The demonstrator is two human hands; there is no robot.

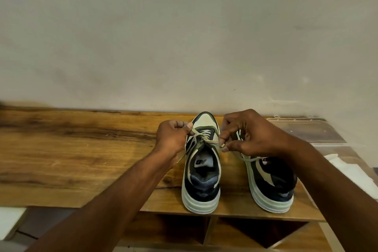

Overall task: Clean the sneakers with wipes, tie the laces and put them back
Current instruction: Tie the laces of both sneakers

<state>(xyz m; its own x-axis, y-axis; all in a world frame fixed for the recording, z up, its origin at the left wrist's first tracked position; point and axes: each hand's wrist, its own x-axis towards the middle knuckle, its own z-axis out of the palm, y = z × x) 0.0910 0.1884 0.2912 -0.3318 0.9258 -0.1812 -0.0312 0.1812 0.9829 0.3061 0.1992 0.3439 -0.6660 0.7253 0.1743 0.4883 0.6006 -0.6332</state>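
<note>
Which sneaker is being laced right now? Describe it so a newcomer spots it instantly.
On the wooden shelf top against the wall stand two sneakers, heels toward the camera. It is the left sneaker, with a logo on its insole. Unlike the right sneaker, its laces are pinched by the left hand and right hand.

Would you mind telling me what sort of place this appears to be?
Probably a home entryway: sneakers on a wooden shelf top, open cubbies beneath, against a plain wall.

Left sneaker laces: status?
Left hand and right hand each pinch a lace end of the left sneaker, knot unfinished. Right sneaker beside it, lace loose. Nothing in the way.
</note>
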